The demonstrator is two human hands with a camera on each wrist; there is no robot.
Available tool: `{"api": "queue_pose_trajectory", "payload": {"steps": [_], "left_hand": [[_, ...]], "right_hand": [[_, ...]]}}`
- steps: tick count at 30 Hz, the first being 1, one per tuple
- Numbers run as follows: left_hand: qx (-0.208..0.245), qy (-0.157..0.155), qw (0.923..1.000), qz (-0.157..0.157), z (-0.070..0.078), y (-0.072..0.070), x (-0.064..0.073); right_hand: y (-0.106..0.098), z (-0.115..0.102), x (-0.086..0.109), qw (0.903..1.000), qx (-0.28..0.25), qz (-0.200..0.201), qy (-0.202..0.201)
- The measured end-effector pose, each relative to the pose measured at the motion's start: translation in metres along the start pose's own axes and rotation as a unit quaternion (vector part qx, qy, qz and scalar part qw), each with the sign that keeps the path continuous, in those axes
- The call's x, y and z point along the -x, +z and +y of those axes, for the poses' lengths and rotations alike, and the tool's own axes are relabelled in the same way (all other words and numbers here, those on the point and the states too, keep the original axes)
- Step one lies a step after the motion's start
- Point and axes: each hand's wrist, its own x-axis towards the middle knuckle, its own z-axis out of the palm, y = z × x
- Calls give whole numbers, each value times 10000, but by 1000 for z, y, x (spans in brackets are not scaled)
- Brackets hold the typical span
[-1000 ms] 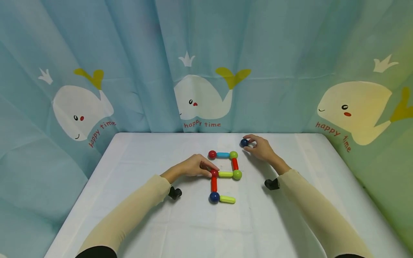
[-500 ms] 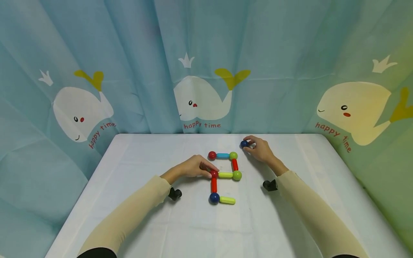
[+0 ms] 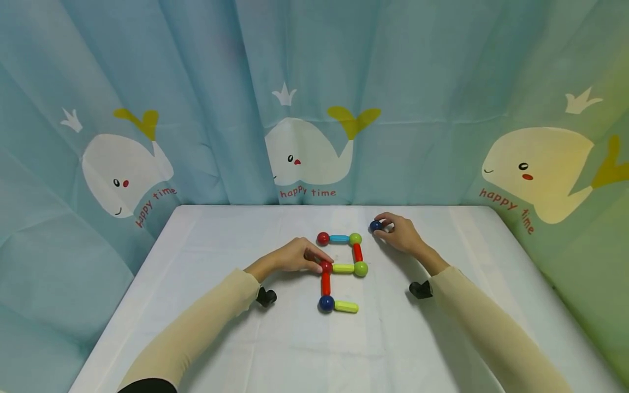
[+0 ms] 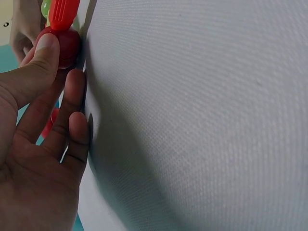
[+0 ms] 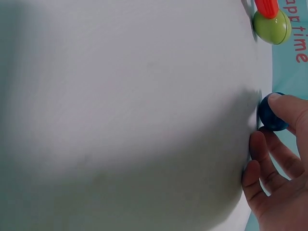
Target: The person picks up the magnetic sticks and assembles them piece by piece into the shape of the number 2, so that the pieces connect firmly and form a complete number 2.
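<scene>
My left hand pinches a red ball between thumb and fingers at the left of a ball-and-stick shape on the table. From that ball a red stick runs down to a dark blue ball, and a yellow-green stick leads right to a green ball. Farther back, another red stick, a second green ball, a blue stick and a second red ball carry on the shape. My right hand pinches a separate dark blue ball low over the cloth.
A second yellow-green stick extends right from the near blue ball. White cloth covers the table. Behind it hangs a blue-green curtain printed with whales. Black wrist devices stick out below both sleeves.
My right hand has moved slightly right and nearer with the dark blue ball. The left hand and the stick shape stay in place; the whole view has shifted slightly.
</scene>
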Motion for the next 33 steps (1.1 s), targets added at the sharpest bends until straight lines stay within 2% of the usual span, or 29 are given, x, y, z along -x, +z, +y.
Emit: {"api": "queue_pose_trajectory", "payload": {"steps": [10, 18, 27, 33], "left_hand": [[-5, -108, 9999, -6, 1, 1, 0], [24, -56, 10000, -26, 0, 1, 0], [12, -112, 9999, -1, 1, 1, 0], [92, -93, 9999, -30, 1, 0, 0]], "right_hand": [[-13, 6, 26, 9998, -10, -171, -68], [-19, 6, 52, 9985, -102, -360, -404], [-25, -14, 87, 9960, -439, -580, -512], [-19, -25, 107, 9935, -640, -759, -555]]}}
